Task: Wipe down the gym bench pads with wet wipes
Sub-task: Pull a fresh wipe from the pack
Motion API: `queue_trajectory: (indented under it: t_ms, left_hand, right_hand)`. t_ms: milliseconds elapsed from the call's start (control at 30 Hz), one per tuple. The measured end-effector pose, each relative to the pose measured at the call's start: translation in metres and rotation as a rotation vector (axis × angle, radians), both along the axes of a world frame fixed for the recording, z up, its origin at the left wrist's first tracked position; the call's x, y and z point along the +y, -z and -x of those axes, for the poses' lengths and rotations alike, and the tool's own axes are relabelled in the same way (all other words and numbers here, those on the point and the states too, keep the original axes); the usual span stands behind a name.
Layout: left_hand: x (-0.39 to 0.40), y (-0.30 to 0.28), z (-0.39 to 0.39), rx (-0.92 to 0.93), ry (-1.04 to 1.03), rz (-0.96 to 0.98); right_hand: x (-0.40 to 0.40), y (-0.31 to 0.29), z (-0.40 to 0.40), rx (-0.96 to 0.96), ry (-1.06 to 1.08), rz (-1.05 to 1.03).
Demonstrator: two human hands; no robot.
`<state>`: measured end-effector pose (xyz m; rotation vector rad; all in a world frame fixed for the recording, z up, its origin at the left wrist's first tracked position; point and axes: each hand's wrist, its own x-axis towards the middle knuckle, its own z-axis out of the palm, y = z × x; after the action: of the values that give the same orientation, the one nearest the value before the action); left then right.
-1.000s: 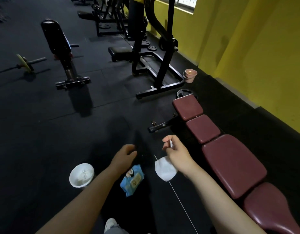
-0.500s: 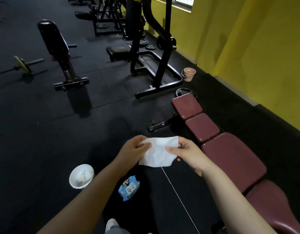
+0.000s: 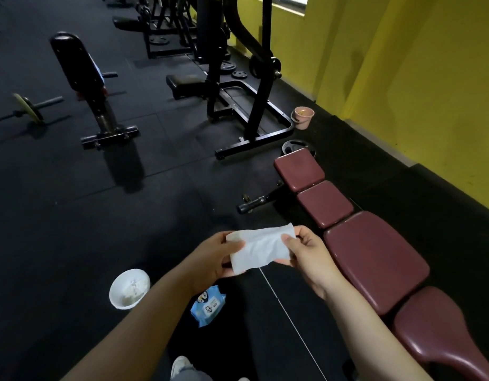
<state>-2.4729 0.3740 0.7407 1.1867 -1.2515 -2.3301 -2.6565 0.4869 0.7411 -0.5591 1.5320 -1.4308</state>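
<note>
White wipe (image 3: 261, 250) pinched between left hand (image 3: 214, 258) and right hand (image 3: 310, 257), beside maroon bench pads (image 3: 375, 259). Blue wipe pack (image 3: 207, 306) and white cup (image 3: 129, 288) on floor below.

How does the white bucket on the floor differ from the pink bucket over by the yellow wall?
The white bucket stands near the person, left of the blue wipes pack; the pink bucket stands far off, near the yellow wall, beside the black rack's base. The white bucket looks larger in the frame, being closer, and holds pale contents; the pink bucket's inside is too small to make out. Both stand upright and open-topped on the dark floor.
</note>
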Motion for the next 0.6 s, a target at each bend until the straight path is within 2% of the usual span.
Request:
queue_trajectory:
  t_ms: [167,233,300,400,500,600]
  left_hand:
    - [-0.001,-0.003,0.011,-0.058,-0.154,0.067]
    - [-0.004,-0.005,0.014,-0.064,-0.159,0.09]
    - [-0.007,-0.007,0.017,-0.026,-0.096,0.078]
    - [-0.014,-0.012,0.019,0.025,0.119,-0.008]
    - [-0.022,-0.011,0.024,-0.017,0.348,0.086]
    - [-0.025,-0.009,0.034,-0.042,0.344,0.154]
  right_hand:
    - [0.002,0.001,0.008,0.052,-0.001,0.042]
    - [0.004,0.0,0.011,0.002,0.007,0.065]
    - [0.004,0.0,0.014,-0.046,0.036,0.088]
    - [0.0,-0.006,0.018,-0.11,0.047,0.115]
    - [-0.006,-0.017,0.022,-0.059,-0.058,0.069]
    - [-0.014,-0.021,0.022,-0.01,-0.154,0.009]
